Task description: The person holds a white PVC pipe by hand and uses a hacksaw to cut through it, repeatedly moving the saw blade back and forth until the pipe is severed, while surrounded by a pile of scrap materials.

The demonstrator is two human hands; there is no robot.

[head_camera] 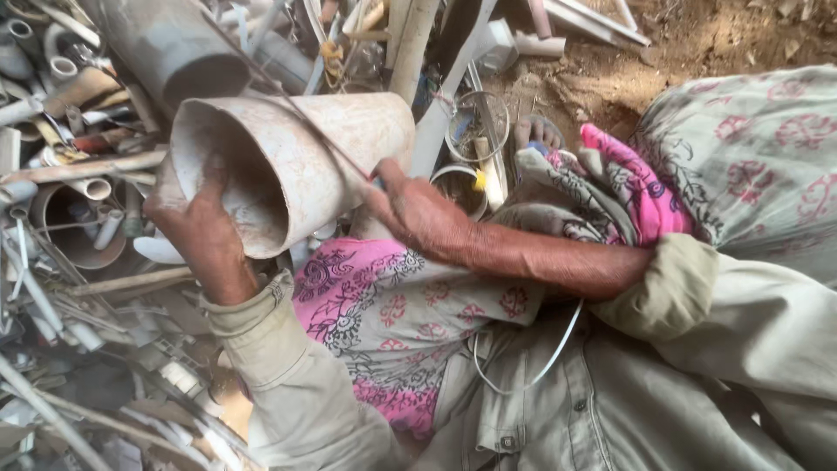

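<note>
While braced over the lap, mid-step by the look of it: steadying a wide pale pipe section point(296, 166) with one hand and drawing a thin wire point(288, 105) across it with the other.

Beyond the left knuckles, only a heap of scrap pipes point(78, 183), untouched. Left hand point(205, 231) clamped on the lower rim of the open mouth, fingers curled tight against the wall; whether thumb or fingertips inside the bore, hard to tell. Pipe section tilted, mouth turned toward that hand, far end pointing away past the right fingertips.

Between the two hands, the wire running slantwise over the pipe's outer wall, down from the clutter above to the right fingertips. Right hand point(418, 214) closed to a pinch on the wire's near end, just beside the pipe's lower edge, no gap visible between the fingers.

Under both wrists, pink flowered cloth point(384, 305); nearer the body than the right hand, a loose loop of pale metal strip point(532, 371), not touched.

Judging from this, calls for a firm left grip against twisting, and a steady pinch against slipping on so thin a strand.
</note>
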